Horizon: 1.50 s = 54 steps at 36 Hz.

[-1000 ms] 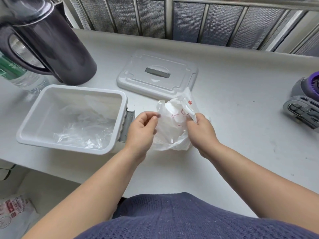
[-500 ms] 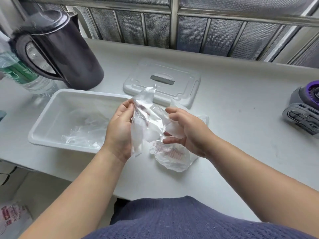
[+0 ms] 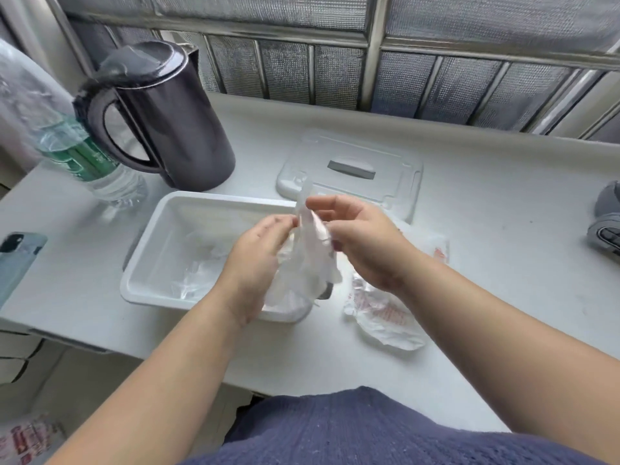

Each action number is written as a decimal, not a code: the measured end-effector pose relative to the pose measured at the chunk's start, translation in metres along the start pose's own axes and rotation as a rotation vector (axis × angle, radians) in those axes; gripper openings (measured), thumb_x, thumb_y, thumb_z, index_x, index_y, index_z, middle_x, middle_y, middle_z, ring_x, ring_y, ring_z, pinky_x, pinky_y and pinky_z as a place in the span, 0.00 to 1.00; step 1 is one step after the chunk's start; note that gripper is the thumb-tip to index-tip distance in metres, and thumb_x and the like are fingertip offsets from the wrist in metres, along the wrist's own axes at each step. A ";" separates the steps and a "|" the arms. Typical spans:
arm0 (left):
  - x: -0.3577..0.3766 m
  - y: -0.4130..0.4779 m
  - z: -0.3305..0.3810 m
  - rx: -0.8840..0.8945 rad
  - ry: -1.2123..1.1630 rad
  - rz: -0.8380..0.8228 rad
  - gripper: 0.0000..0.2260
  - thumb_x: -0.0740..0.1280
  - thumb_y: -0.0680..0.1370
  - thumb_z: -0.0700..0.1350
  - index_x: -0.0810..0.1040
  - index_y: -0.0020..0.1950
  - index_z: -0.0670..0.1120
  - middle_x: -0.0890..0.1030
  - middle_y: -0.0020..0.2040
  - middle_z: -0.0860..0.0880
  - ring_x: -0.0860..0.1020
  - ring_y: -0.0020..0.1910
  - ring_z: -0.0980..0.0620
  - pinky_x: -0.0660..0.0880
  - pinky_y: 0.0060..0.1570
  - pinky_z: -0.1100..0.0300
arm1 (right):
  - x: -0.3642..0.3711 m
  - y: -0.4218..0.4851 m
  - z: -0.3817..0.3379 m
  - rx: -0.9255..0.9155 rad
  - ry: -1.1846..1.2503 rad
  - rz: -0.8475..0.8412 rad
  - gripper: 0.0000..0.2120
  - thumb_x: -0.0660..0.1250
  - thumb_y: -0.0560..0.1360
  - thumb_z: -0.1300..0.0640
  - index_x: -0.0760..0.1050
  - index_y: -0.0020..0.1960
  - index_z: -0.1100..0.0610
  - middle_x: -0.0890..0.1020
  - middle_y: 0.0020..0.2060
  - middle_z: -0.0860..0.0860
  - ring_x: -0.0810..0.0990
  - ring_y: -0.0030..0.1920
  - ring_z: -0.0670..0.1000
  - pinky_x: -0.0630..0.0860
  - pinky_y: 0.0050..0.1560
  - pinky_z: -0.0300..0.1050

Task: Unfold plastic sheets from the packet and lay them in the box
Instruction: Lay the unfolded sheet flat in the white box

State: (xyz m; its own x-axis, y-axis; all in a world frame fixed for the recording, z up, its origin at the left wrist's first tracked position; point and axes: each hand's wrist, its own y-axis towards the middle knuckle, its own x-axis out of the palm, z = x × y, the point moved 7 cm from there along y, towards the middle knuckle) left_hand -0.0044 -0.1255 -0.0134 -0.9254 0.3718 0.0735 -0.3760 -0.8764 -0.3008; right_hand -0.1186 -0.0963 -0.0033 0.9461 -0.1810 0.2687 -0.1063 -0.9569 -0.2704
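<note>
A clear, crumpled plastic sheet (image 3: 307,263) hangs upright between my hands, over the right end of the white box (image 3: 147,263). My left hand (image 3: 258,260) pinches its left side near the top. My right hand (image 3: 362,239) pinches its right side with thumb and fingers. Clear plastic sheets (image 3: 201,263) lie on the box's floor. The white packet (image 3: 385,313) with red print lies crumpled on the table, just right of the box and partly under my right wrist.
The box's lid (image 3: 349,169) lies flat behind my hands. A dark kettle (image 3: 167,119) and a water bottle (image 3: 77,152) stand at the back left. A phone (image 3: 16,260) lies at the left edge, a grey device (image 3: 607,226) at the right edge.
Both hands drew a sheet out of the packet, raised it and carried it left, from beside the box to over its right end. The packet stayed on the table.
</note>
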 end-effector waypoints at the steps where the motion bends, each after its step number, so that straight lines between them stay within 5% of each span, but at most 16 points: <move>1: -0.003 0.000 -0.001 -0.048 -0.061 -0.082 0.18 0.54 0.83 0.49 0.80 0.54 0.41 0.82 0.46 0.48 0.78 0.47 0.53 0.75 0.46 0.63 | 0.007 0.005 0.001 -0.024 -0.111 0.011 0.16 0.68 0.66 0.67 0.77 0.48 0.49 0.78 0.51 0.53 0.77 0.47 0.49 0.75 0.47 0.40; 5: -0.016 -0.009 0.005 -0.183 -0.228 -0.379 0.34 0.52 0.75 0.70 0.79 0.58 0.43 0.82 0.56 0.45 0.79 0.57 0.49 0.77 0.51 0.58 | 0.031 0.015 -0.001 -0.092 -0.391 0.025 0.25 0.75 0.68 0.61 0.71 0.57 0.41 0.72 0.50 0.36 0.74 0.54 0.39 0.73 0.55 0.36; 8: -0.029 -0.007 0.012 -0.119 -0.154 -0.377 0.22 0.68 0.72 0.57 0.78 0.59 0.44 0.82 0.55 0.46 0.80 0.55 0.50 0.75 0.54 0.56 | 0.047 0.022 0.000 -0.125 -0.484 0.004 0.31 0.75 0.68 0.60 0.68 0.65 0.42 0.71 0.53 0.37 0.74 0.61 0.44 0.73 0.61 0.42; 10: -0.046 0.000 0.011 -0.120 -0.137 -0.250 0.09 0.69 0.75 0.42 0.78 0.54 0.46 0.83 0.46 0.48 0.82 0.47 0.52 0.76 0.51 0.55 | 0.056 0.029 0.001 -0.127 -0.523 0.006 0.34 0.73 0.69 0.60 0.65 0.69 0.42 0.69 0.58 0.41 0.72 0.64 0.45 0.72 0.62 0.42; 12: -0.062 0.009 0.012 -0.116 -0.134 -0.129 0.06 0.64 0.78 0.36 0.77 0.50 0.47 0.83 0.39 0.51 0.81 0.39 0.56 0.76 0.45 0.59 | 0.059 0.035 0.003 -0.116 -0.549 0.020 0.37 0.74 0.68 0.57 0.62 0.70 0.38 0.69 0.61 0.43 0.73 0.63 0.47 0.73 0.62 0.45; 20: -0.106 0.024 0.013 -0.074 -0.324 -0.039 0.03 0.63 0.79 0.42 0.74 0.46 0.47 0.78 0.37 0.50 0.78 0.38 0.54 0.77 0.51 0.55 | 0.077 0.042 0.013 0.019 -0.393 -0.017 0.42 0.77 0.64 0.49 0.59 0.72 0.40 0.69 0.66 0.46 0.72 0.63 0.49 0.73 0.62 0.49; 23: -0.106 0.024 0.013 -0.072 -0.372 -0.087 0.04 0.64 0.75 0.47 0.72 0.44 0.47 0.76 0.34 0.50 0.79 0.34 0.55 0.79 0.39 0.60 | 0.085 0.045 0.021 0.074 -0.383 -0.035 0.42 0.77 0.65 0.48 0.59 0.73 0.43 0.70 0.66 0.49 0.75 0.61 0.49 0.76 0.59 0.52; 27: -0.107 0.023 0.014 -0.100 -0.543 -0.170 0.06 0.62 0.73 0.48 0.75 0.44 0.46 0.79 0.33 0.52 0.80 0.33 0.58 0.80 0.40 0.58 | 0.091 0.046 0.039 0.328 -0.067 -0.058 0.51 0.73 0.57 0.30 0.57 0.74 0.44 0.66 0.71 0.53 0.67 0.70 0.58 0.69 0.64 0.60; 31: -0.111 0.022 0.015 -0.113 -0.582 -0.237 0.13 0.61 0.74 0.48 0.78 0.53 0.44 0.83 0.44 0.49 0.82 0.45 0.54 0.79 0.52 0.55 | 0.098 0.043 0.040 0.428 0.128 -0.115 0.41 0.69 0.62 0.34 0.60 0.71 0.40 0.66 0.70 0.58 0.73 0.65 0.61 0.75 0.57 0.59; 33: -0.117 0.025 0.015 -0.116 -0.564 -0.173 0.14 0.62 0.73 0.48 0.77 0.54 0.42 0.82 0.44 0.48 0.81 0.43 0.55 0.80 0.47 0.60 | 0.099 0.045 0.040 0.380 0.099 -0.113 0.35 0.72 0.65 0.46 0.63 0.70 0.46 0.73 0.64 0.56 0.80 0.53 0.55 0.78 0.50 0.54; 37: -0.132 0.027 0.014 -0.118 -0.382 0.033 0.09 0.61 0.78 0.51 0.74 0.45 0.46 0.75 0.31 0.53 0.73 0.33 0.58 0.77 0.33 0.66 | 0.089 0.050 0.030 0.242 -0.006 0.060 0.13 0.69 0.73 0.66 0.75 0.55 0.55 0.79 0.42 0.54 0.75 0.37 0.50 0.71 0.36 0.42; 41: -0.142 0.024 0.016 -0.138 -0.216 0.174 0.13 0.59 0.81 0.54 0.69 0.39 0.50 0.65 0.20 0.57 0.64 0.19 0.60 0.66 0.27 0.67 | 0.080 0.054 0.024 0.169 0.004 0.163 0.04 0.67 0.76 0.62 0.76 0.46 0.53 0.77 0.37 0.50 0.74 0.33 0.45 0.70 0.34 0.37; 46: -0.150 0.022 0.013 -0.217 -0.084 0.197 0.14 0.65 0.76 0.58 0.75 0.44 0.47 0.74 0.34 0.55 0.65 0.20 0.59 0.64 0.29 0.65 | 0.069 0.055 0.022 0.205 0.138 0.297 0.06 0.64 0.77 0.60 0.73 0.42 0.52 0.75 0.36 0.49 0.72 0.31 0.48 0.71 0.31 0.39; 48: -0.149 0.022 0.012 -0.246 0.019 0.123 0.11 0.69 0.74 0.55 0.77 0.44 0.47 0.69 0.30 0.53 0.62 0.21 0.58 0.64 0.27 0.66 | 0.065 0.054 0.019 0.235 0.220 0.317 0.03 0.65 0.77 0.54 0.73 0.46 0.51 0.75 0.39 0.49 0.72 0.32 0.48 0.72 0.31 0.38; 51: -0.147 0.023 0.010 -0.274 0.104 0.035 0.04 0.71 0.74 0.47 0.79 0.44 0.47 0.67 0.30 0.52 0.58 0.20 0.58 0.62 0.24 0.68 | 0.066 0.055 0.014 0.243 0.318 0.218 0.21 0.68 0.70 0.39 0.71 0.57 0.49 0.75 0.54 0.54 0.77 0.50 0.51 0.78 0.51 0.49; 54: -0.148 0.029 0.007 -0.286 0.126 0.061 0.01 0.70 0.75 0.43 0.80 0.44 0.46 0.67 0.32 0.51 0.60 0.24 0.56 0.63 0.24 0.68 | 0.069 0.054 0.009 0.175 0.107 0.093 0.45 0.73 0.57 0.40 0.61 0.71 0.47 0.71 0.62 0.53 0.73 0.64 0.52 0.74 0.56 0.48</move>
State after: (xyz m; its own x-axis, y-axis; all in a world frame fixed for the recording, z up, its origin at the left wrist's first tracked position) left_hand 0.1218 -0.2079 -0.0263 -0.9259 0.3721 -0.0655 -0.2752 -0.7829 -0.5579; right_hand -0.0561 -0.1583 -0.0073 0.8959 -0.2984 0.3292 -0.1280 -0.8828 -0.4519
